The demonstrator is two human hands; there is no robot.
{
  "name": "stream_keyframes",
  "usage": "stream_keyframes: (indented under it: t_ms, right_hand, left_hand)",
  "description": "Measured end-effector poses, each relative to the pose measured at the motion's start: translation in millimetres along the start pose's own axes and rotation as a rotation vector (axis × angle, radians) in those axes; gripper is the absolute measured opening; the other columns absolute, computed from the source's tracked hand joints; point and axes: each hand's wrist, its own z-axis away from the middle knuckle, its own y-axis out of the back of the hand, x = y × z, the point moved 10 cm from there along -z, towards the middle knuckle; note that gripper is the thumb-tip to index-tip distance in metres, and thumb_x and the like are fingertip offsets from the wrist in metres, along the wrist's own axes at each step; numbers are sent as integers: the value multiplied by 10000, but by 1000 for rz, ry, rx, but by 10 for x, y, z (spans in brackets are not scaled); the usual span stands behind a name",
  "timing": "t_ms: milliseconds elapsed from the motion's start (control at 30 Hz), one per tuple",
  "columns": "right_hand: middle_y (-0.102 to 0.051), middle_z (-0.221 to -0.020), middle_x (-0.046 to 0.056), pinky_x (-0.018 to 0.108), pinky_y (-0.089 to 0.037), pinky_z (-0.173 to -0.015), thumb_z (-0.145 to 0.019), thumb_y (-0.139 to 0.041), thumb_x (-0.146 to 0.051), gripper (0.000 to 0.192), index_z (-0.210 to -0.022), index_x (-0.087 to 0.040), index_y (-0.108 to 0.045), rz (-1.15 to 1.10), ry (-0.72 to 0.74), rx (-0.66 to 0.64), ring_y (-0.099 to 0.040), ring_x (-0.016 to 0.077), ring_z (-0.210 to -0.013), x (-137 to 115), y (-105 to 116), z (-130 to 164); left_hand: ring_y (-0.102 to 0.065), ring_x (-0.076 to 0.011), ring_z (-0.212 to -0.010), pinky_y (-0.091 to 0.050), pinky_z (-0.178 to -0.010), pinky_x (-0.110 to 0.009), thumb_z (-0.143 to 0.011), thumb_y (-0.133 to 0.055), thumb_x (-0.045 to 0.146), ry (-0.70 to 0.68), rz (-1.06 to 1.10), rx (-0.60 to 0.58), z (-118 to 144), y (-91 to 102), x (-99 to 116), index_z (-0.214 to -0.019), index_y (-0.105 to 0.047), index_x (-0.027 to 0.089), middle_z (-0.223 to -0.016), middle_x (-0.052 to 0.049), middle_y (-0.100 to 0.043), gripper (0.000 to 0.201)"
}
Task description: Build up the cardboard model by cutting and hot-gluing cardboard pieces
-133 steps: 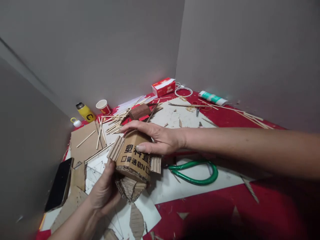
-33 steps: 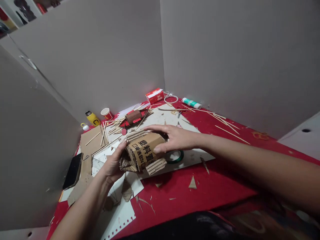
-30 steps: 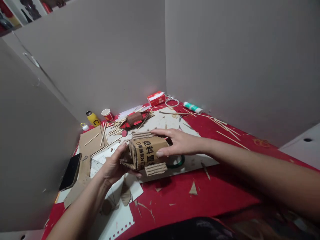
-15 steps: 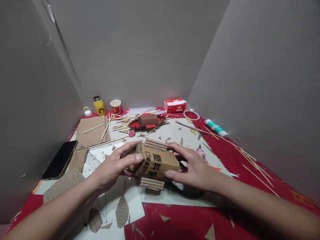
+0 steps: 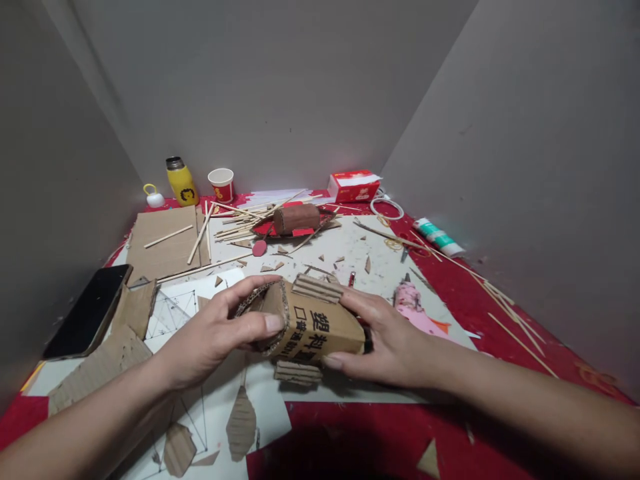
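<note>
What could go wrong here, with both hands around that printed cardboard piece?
The left hand and right hand pinch the brown printed corrugated cardboard model from both ends; squeezing might crush it. Its ribbed cardboard side flap hangs underneath and may snag. The thin wooden sticks scattered behind could roll off.

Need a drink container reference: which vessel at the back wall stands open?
The small red-and-white paper cup; the yellow metal bottle left of it wears a dark cap.

The table [image 5: 505, 313] is covered in red cloth and is enclosed by plain grey panels [image 5: 280, 87] at nine, twelve and three o'clock. Even, dim light is cast throughout.
</note>
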Motion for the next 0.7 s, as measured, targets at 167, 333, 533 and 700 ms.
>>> stream_keyframes:
  t_ms: [167,333,533,700]
  right_hand:
    - [-667,-954,76,313,-537,-712,-747,-711,-382,337,-979,-173,-585,10,13,16,-630,192,-818,29,-40,-19]
    - [-650,-1179,138,400,-553,-862,-775,-693,-497,593,-1248,-163,-567,53,-58,-86,-638,275,-1049,102,9,-3]
    - [-588,-1335,157,501,-494,-992,-847,-624,-481,634,-1399,-199,-492,287,-236,-125,-569,320,-1222,372,393,421]
    - [-655,-1120,185,519,-531,-873,-841,-594,-297,402,-1201,-120,-626,517,-186,-234,-614,330,-1014,321,218,663]
  left_hand:
    - [-600,-164,-835,-457,-771,-289,-780,-732,343,17,15,-10,-36,-2,-32,-1283,-563,272,-1044,-31,-687,534]
    - [-648,-224,-924,-492,-825,-338,-765,-727,338,6,91,-12,-77,3,-41,-1240,-578,257,-1087,-57,-693,504]
    - [-649,-199,-805,-474,-594,-241,-700,-742,372,40,36,214,-74,198,-37,-1131,-632,270,-1092,-46,-692,457]
    - [-665,-218,-837,-503,-617,-261,-640,-754,351,37,36,225,-95,166,-18,-1163,-658,330,-1121,-22,-696,532]
